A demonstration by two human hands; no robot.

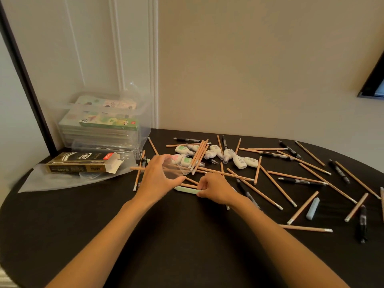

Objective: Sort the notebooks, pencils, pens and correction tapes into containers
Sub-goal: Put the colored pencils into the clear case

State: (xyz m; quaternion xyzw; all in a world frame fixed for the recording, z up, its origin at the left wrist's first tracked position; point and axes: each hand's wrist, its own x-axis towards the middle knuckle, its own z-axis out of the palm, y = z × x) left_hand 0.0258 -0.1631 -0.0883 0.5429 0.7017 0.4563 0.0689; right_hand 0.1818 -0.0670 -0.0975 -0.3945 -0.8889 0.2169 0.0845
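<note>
Both hands work near the middle of the dark tabletop (187, 246). The left hand (158, 177) is spread wide around a clear plastic cup (176, 168) lying on its side, thumb low and fingers over the top, probably to steady it as a container with its mouth toward the pile. The right hand (216, 191) is curled, fingertips pinching the end of a flat pale green piece (186, 190) on the tabletop; whether that is a lid or a stationery item I cannot tell. The notebooks (104, 121) already sit stacked inside a clear bin (143, 121) at the back left corner against the wall, so that part looks done. In front of the bin an opened pen box (83, 163) rests on a clear bag (62, 181), likely waiting for pens. Pencils (276, 185), black pens (338, 170) and white correction tapes (239, 160) lie scattered and crossing one another over the back and right side, some pencils resting on the tapes. A pale blue stick (312, 208) lies apart near the right edge.
</note>
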